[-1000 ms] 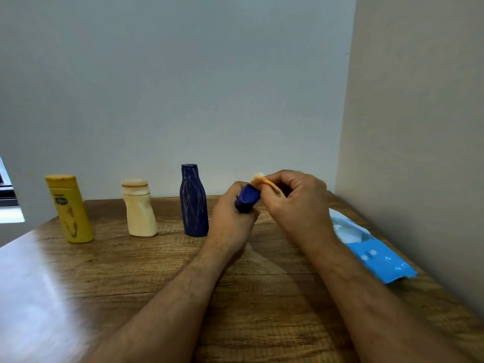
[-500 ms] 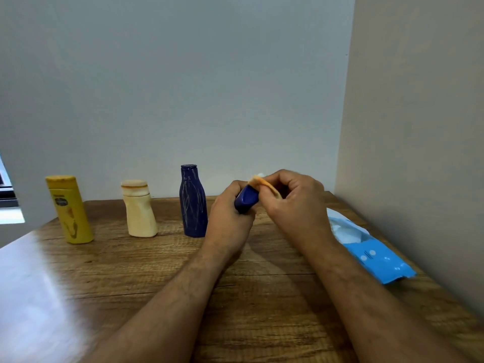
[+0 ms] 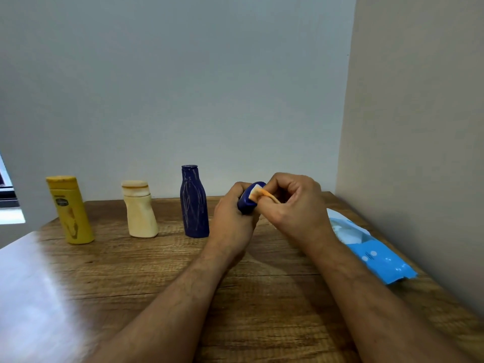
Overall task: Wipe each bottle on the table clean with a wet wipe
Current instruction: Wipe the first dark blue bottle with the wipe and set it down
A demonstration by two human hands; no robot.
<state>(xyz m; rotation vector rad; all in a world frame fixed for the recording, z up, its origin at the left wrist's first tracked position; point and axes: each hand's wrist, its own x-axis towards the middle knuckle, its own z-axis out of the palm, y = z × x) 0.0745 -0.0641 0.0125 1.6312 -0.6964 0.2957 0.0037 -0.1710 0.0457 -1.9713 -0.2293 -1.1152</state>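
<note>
My left hand [image 3: 231, 218] grips a small dark blue bottle [image 3: 247, 201] above the table, and most of the bottle is hidden in my fingers. My right hand [image 3: 296, 205] pinches a folded wet wipe [image 3: 258, 193], stained orange, against the bottle's top. Three bottles stand in a row at the back: a yellow bottle [image 3: 68, 210] at the left, a cream bottle [image 3: 138, 208] with orange smears, and a tall dark blue bottle [image 3: 194, 203] with pale scratch marks.
A blue pack of wet wipes [image 3: 366, 247] lies at the right of the wooden table [image 3: 131, 279], close to the beige side wall [image 3: 419, 153]. A grey wall stands behind the bottles.
The wipe has slid down from the bottle's tip onto its upper side, and more of the white wipe shows. My hands stayed in the same place.
</note>
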